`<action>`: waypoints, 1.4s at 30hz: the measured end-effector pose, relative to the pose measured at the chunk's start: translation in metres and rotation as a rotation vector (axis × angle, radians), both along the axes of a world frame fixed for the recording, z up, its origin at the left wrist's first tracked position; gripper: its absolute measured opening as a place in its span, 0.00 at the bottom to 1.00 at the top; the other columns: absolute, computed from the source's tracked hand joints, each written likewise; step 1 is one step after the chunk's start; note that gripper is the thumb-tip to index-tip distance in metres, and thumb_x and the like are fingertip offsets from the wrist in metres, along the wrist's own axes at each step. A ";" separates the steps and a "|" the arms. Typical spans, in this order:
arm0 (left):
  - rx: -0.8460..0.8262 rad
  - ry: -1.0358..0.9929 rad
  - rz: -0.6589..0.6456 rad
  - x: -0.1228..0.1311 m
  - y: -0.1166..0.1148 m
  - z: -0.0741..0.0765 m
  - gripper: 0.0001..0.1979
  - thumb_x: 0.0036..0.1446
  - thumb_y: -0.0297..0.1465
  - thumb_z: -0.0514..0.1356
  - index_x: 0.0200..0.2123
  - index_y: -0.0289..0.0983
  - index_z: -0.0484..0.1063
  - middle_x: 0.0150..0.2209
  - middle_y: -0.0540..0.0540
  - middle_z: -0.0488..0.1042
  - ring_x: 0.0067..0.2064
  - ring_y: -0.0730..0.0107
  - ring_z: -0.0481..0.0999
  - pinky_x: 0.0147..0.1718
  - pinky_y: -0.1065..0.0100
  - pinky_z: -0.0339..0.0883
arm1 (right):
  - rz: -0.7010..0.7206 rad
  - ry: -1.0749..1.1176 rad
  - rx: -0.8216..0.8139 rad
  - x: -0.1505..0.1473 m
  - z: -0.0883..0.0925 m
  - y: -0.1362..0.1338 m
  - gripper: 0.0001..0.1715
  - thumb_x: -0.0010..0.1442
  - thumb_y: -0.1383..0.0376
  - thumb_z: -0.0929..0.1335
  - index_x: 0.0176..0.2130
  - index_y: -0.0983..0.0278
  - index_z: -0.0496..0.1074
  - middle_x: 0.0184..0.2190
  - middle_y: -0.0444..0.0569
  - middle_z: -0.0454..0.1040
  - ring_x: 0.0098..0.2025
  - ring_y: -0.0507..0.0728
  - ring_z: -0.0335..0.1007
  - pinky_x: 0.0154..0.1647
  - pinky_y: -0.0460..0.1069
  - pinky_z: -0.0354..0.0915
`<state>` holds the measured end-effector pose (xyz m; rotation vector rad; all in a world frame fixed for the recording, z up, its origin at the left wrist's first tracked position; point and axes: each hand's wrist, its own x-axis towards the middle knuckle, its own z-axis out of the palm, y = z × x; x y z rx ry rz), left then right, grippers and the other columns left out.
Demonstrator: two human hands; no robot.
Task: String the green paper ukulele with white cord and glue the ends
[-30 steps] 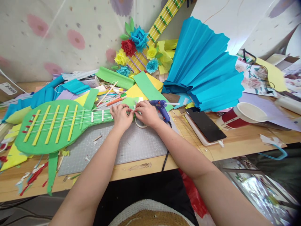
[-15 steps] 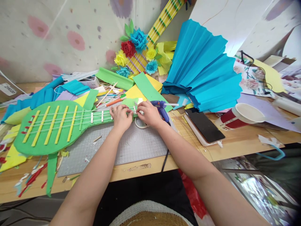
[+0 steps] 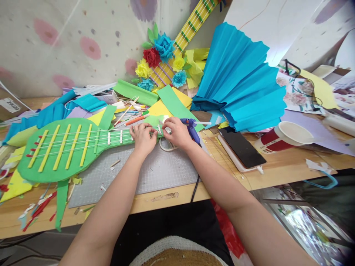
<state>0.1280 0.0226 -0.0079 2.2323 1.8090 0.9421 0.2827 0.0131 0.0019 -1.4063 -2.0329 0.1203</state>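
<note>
A green paper guitar (image 3: 61,147) with yellow strips, white strings and white bars on its neck lies across the grey cutting mat (image 3: 166,170). My left hand (image 3: 144,137) rests over the neck, fingers curled, thumb and forefinger close together near the strings; anything between them is too small to tell. Just right of it, my right hand (image 3: 177,132) is at the neck's far end beside a small white bar (image 3: 159,129), thumb and fingertips bent close together. What its fingertips hold, if anything, is unclear. A purple glue gun (image 3: 191,129) lies right behind my right hand.
A black phone (image 3: 242,147) lies on a white object, beside a red and white paper cup (image 3: 283,136). Blue pleated paper (image 3: 238,81) stands behind them. A yellow paper guitar (image 3: 191,27) with paper flowers leans at the wall. Paper scraps and sticks litter the back.
My right hand's fingers have lifted slightly off the white bar at the neck's end, which shows more now. My left hand has hardly moved.
</note>
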 end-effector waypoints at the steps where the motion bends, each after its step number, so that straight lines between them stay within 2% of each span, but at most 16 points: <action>1: -0.001 0.000 0.001 0.000 0.000 0.000 0.04 0.52 0.32 0.59 0.27 0.41 0.73 0.44 0.45 0.73 0.53 0.53 0.64 0.62 0.45 0.41 | 0.013 0.007 -0.003 0.000 -0.001 0.000 0.07 0.58 0.65 0.66 0.36 0.62 0.74 0.43 0.50 0.71 0.48 0.57 0.64 0.40 0.49 0.62; 4: -0.003 0.009 0.002 0.000 0.000 0.001 0.04 0.52 0.32 0.59 0.27 0.41 0.73 0.45 0.45 0.73 0.53 0.53 0.64 0.61 0.45 0.41 | 0.058 0.012 -0.026 -0.001 -0.005 0.002 0.08 0.58 0.62 0.67 0.37 0.61 0.74 0.44 0.50 0.71 0.48 0.57 0.64 0.42 0.50 0.62; 6: -0.005 0.019 -0.001 0.000 0.000 0.001 0.05 0.53 0.33 0.59 0.27 0.41 0.73 0.45 0.45 0.73 0.53 0.53 0.64 0.62 0.45 0.41 | 0.064 0.022 -0.045 -0.003 -0.007 0.003 0.06 0.58 0.64 0.66 0.35 0.61 0.74 0.43 0.50 0.71 0.48 0.57 0.65 0.42 0.50 0.62; 9: -0.010 0.024 -0.002 0.000 0.001 0.000 0.05 0.53 0.33 0.59 0.27 0.40 0.73 0.45 0.45 0.73 0.53 0.54 0.64 0.62 0.45 0.41 | 0.032 0.081 -0.025 -0.003 -0.007 0.005 0.05 0.56 0.67 0.66 0.33 0.61 0.73 0.41 0.49 0.71 0.47 0.57 0.65 0.43 0.50 0.62; 12: -0.008 0.020 0.002 0.000 0.001 0.000 0.05 0.53 0.33 0.59 0.27 0.40 0.73 0.45 0.46 0.73 0.53 0.54 0.64 0.62 0.45 0.41 | 0.004 0.145 0.013 0.000 -0.008 0.006 0.06 0.55 0.68 0.66 0.35 0.62 0.73 0.41 0.50 0.71 0.46 0.57 0.65 0.43 0.50 0.63; 15: -0.005 0.018 0.002 0.000 0.000 0.001 0.05 0.53 0.33 0.59 0.27 0.41 0.73 0.44 0.46 0.73 0.53 0.54 0.64 0.62 0.46 0.41 | 0.061 0.151 -0.003 0.001 -0.011 0.007 0.07 0.55 0.66 0.67 0.37 0.62 0.74 0.42 0.50 0.70 0.47 0.57 0.64 0.45 0.51 0.62; 18: -0.011 0.025 -0.001 0.000 0.000 0.001 0.05 0.53 0.33 0.59 0.27 0.40 0.73 0.44 0.46 0.73 0.53 0.54 0.64 0.62 0.46 0.40 | 0.105 0.151 -0.036 0.000 -0.014 0.009 0.04 0.56 0.65 0.68 0.33 0.61 0.74 0.40 0.50 0.69 0.46 0.57 0.65 0.47 0.51 0.62; 21: -0.009 0.024 -0.001 0.000 0.000 0.000 0.05 0.53 0.33 0.59 0.28 0.41 0.73 0.44 0.46 0.73 0.53 0.54 0.64 0.62 0.46 0.41 | 0.080 0.221 -0.041 0.000 -0.014 0.010 0.03 0.55 0.67 0.67 0.30 0.62 0.73 0.38 0.49 0.69 0.44 0.56 0.65 0.46 0.51 0.62; 25: 0.003 0.014 -0.001 0.000 0.000 0.000 0.05 0.53 0.33 0.59 0.27 0.41 0.73 0.44 0.46 0.73 0.53 0.54 0.64 0.62 0.45 0.42 | 0.038 0.310 -0.047 0.002 -0.012 0.009 0.04 0.56 0.67 0.66 0.33 0.63 0.72 0.37 0.49 0.68 0.42 0.55 0.65 0.44 0.51 0.63; 28: 0.005 0.012 -0.005 0.000 0.000 -0.001 0.04 0.53 0.33 0.59 0.28 0.41 0.73 0.44 0.46 0.73 0.53 0.54 0.64 0.62 0.45 0.41 | 0.089 0.270 -0.064 0.000 -0.014 0.009 0.06 0.55 0.64 0.68 0.36 0.62 0.73 0.39 0.49 0.68 0.44 0.56 0.65 0.45 0.51 0.62; 30: 0.008 0.013 -0.008 0.000 0.001 -0.001 0.05 0.53 0.33 0.59 0.28 0.41 0.73 0.44 0.46 0.73 0.53 0.54 0.64 0.62 0.45 0.41 | 0.110 0.237 -0.058 -0.002 -0.016 0.010 0.04 0.55 0.65 0.69 0.34 0.62 0.73 0.39 0.49 0.68 0.45 0.56 0.65 0.46 0.51 0.62; 33: 0.006 0.017 -0.009 -0.001 0.001 -0.001 0.05 0.53 0.33 0.59 0.28 0.41 0.73 0.44 0.46 0.73 0.53 0.54 0.64 0.61 0.45 0.41 | 0.077 0.252 -0.036 -0.002 -0.015 0.012 0.02 0.55 0.67 0.68 0.30 0.62 0.71 0.37 0.49 0.69 0.44 0.56 0.65 0.46 0.51 0.62; 37: -0.004 0.020 -0.003 0.000 0.001 0.000 0.05 0.53 0.33 0.59 0.28 0.40 0.74 0.44 0.46 0.74 0.53 0.53 0.64 0.61 0.45 0.42 | 0.023 0.333 -0.021 0.003 -0.013 0.012 0.04 0.57 0.66 0.66 0.34 0.62 0.71 0.37 0.49 0.68 0.43 0.56 0.65 0.44 0.51 0.63; 40: -0.009 0.023 -0.002 0.000 0.000 0.001 0.05 0.53 0.33 0.59 0.28 0.40 0.74 0.45 0.45 0.74 0.53 0.54 0.64 0.61 0.46 0.42 | 0.097 0.274 -0.049 0.002 -0.016 0.012 0.06 0.57 0.64 0.68 0.36 0.62 0.72 0.39 0.50 0.68 0.44 0.56 0.65 0.46 0.51 0.62; 42: -0.012 0.026 -0.003 0.000 0.000 0.001 0.05 0.53 0.33 0.59 0.28 0.40 0.74 0.45 0.45 0.74 0.53 0.54 0.64 0.62 0.46 0.41 | 0.127 0.222 -0.047 -0.001 -0.017 0.012 0.04 0.56 0.64 0.68 0.34 0.62 0.71 0.39 0.50 0.68 0.44 0.56 0.65 0.46 0.51 0.61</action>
